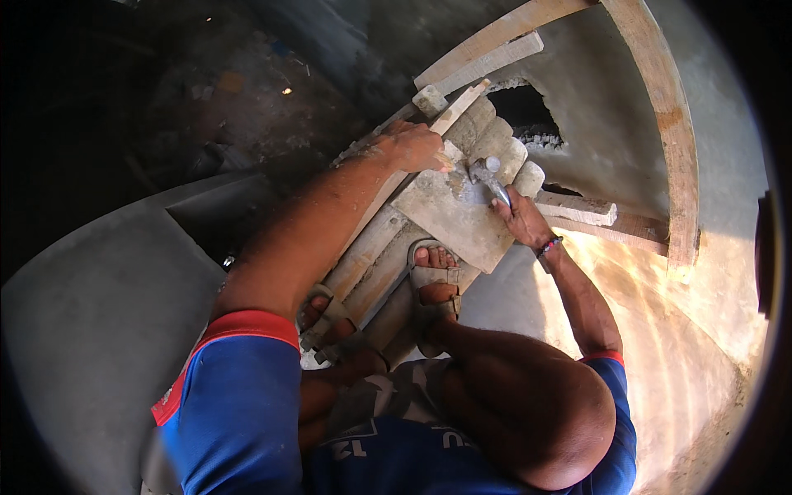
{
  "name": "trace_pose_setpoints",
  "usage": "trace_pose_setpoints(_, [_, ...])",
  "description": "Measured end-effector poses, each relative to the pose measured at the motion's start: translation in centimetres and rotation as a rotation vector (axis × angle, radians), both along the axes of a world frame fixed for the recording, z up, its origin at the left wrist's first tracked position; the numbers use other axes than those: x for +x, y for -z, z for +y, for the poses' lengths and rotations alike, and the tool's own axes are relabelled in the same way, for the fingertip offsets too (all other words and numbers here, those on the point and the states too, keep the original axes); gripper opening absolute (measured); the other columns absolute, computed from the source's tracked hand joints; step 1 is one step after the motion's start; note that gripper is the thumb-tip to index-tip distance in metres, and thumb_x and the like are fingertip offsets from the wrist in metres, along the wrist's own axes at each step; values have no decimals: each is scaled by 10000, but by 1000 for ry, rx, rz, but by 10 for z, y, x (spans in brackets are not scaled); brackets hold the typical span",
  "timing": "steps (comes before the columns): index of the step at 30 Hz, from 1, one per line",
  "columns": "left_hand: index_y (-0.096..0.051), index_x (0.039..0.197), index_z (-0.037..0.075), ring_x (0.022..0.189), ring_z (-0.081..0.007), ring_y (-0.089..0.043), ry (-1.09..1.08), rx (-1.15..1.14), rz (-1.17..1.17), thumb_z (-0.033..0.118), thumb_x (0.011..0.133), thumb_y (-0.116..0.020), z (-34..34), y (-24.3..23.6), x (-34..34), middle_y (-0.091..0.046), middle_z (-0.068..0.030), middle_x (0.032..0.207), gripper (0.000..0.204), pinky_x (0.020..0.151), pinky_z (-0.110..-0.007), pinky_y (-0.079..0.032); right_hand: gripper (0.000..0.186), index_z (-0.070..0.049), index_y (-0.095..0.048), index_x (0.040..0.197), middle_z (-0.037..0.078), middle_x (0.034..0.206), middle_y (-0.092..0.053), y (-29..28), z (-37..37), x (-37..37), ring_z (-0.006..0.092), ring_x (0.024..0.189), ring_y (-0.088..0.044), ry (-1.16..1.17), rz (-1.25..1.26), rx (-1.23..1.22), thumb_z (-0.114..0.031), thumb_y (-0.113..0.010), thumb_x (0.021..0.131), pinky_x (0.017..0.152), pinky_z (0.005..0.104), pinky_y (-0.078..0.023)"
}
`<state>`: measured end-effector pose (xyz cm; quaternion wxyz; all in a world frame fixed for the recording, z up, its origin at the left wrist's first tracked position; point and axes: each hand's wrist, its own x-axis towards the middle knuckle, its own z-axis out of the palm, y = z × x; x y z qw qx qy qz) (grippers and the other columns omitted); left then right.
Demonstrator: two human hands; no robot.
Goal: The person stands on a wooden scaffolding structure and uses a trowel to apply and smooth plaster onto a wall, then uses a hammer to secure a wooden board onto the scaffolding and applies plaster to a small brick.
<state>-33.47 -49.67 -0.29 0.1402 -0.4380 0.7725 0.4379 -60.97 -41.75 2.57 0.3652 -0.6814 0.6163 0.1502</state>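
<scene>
Plainly, the right hand point(525, 221) clasps a silver metal hammer point(488, 172); farther left, the left hand point(412, 147) curls, what it holds unclear

So I'm watching through the head cam and the right hand point(523, 219) has a hammer point(492, 176) gripped, its head over a flat pale slab point(474, 231) — can't tell if it's touching. The left hand point(410, 147) is over a light wooden strip point(464, 107), fingertips near the hammer head, though I can't make out whether they pinch anything. One sandal point(432, 274) is by the slab's near edge. Beyond, I've got a jagged hole point(528, 109) in the grey wall point(606, 107).
</scene>
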Motion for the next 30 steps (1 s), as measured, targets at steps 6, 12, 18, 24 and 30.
trace_pose_setpoints(6, [-650, 1244, 169, 1198, -352, -550, -14, -65, 5, 562, 857, -617, 4, 1, 0, -618, -178, 1225, 553, 1011, -471, -395, 435, 17, -514, 1007, 224, 820, -609, 8, -3, 15, 321, 770, -594, 208, -249, -35, -417, -491, 985, 760, 421, -467])
trace_pose_setpoints(12, [-684, 1177, 178, 1089, -332, -623, -34, -62, 58, 556, 855, -621, 5, -1, 3, -680, -155, 1090, 500, 944, -471, -447, 453, 21, -511, 1094, 265, 908, -604, 15, -11, 34, 383, 865, -602, 70, -184, -26, -419, -485, 988, 815, 440, -456])
trace_pose_setpoints(18, [-694, 1158, 185, 1088, -342, -621, -53, -113, 44, 545, 862, -619, 8, 7, 2, -685, -155, 1075, 473, 957, -480, -434, 461, 21, -500, 1142, 303, 926, -617, 15, -2, 25, 466, 919, -602, 101, -292, -66, -414, -481, 989, 826, 470, -457])
trace_pose_setpoints(24, [-667, 1219, 203, 1169, -344, -571, -29, -60, 14, 544, 865, -614, 4, 7, -1, -634, -166, 1198, 494, 983, -496, -410, 389, -18, -481, 1154, 271, 900, -619, 25, 4, 24, 418, 871, -623, 11, -138, -91, -372, -483, 992, 784, 460, -469])
trace_pose_setpoints(30, [-651, 1244, 190, 1185, -352, -561, -5, -53, 28, 548, 870, -602, 3, -2, 3, -624, -184, 1214, 520, 996, -490, -410, 374, 13, -441, 1080, 285, 710, -597, -8, 8, -9, 485, 755, -612, -200, -11, -53, -341, -502, 978, 684, 542, -463])
